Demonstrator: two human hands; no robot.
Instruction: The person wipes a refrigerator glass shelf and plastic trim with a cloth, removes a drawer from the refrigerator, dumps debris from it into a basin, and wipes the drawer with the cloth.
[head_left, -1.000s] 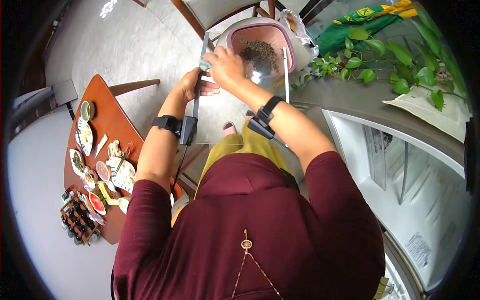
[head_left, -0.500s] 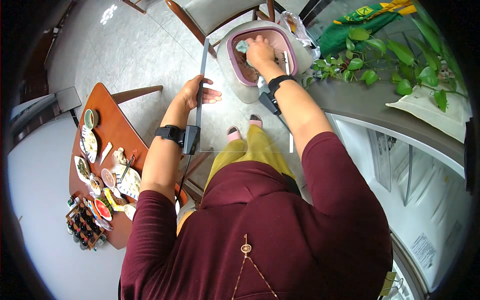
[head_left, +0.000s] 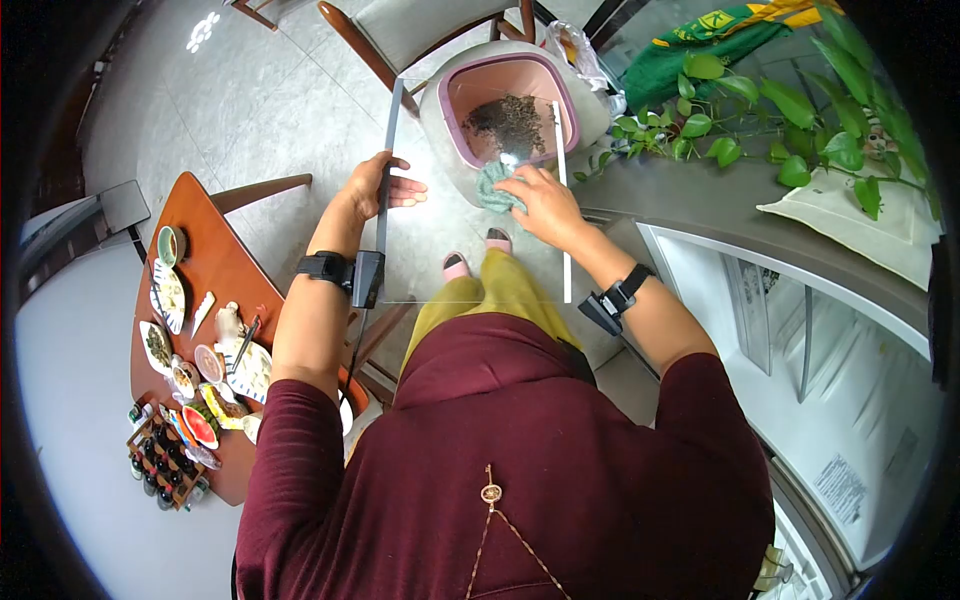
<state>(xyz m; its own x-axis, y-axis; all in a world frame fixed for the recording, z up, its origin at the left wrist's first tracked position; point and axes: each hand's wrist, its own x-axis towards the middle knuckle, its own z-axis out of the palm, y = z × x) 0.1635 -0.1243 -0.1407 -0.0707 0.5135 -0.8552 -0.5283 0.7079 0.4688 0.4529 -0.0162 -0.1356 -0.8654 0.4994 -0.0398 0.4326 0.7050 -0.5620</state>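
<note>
A clear panel (head_left: pixel 450 235) is held above the floor (head_left: pixel 230 100), between the person's body and the grey seat (head_left: pixel 432 130); its far part overlaps the seat in view. A chair (head_left: pixel 420 22) stands beyond the seat, a plastic bag (head_left: pixel 577 52) beside it. Leaves of a plant (head_left: pixel 795 115) spread over the grey ledge at right, near a green-and-yellow cloth (head_left: pixel 690 60). Below the ledge is an open white compartment (head_left: pixel 850 410).

The left hand (head_left: pixel 376 186) grips the panel's dark side strip, thumb above and the other fingers slightly spread beneath the glass. The right hand (head_left: pixel 547 206) has its fingers bunched, pinching a green rag (head_left: pixel 497 190) over the panel, near the tub.

That pink tub (head_left: pixel 535 75), set on the seat, holds dark crumbs (head_left: pixel 507 122), partly seen through the panel. On the tabletop (head_left: pixel 228 265) at left stand a small green bowl (head_left: pixel 171 245), plates of food and a cut watermelon (head_left: pixel 201 426). A rack (head_left: pixel 162 462) beside them is filled with dark-topped bottles.
</note>
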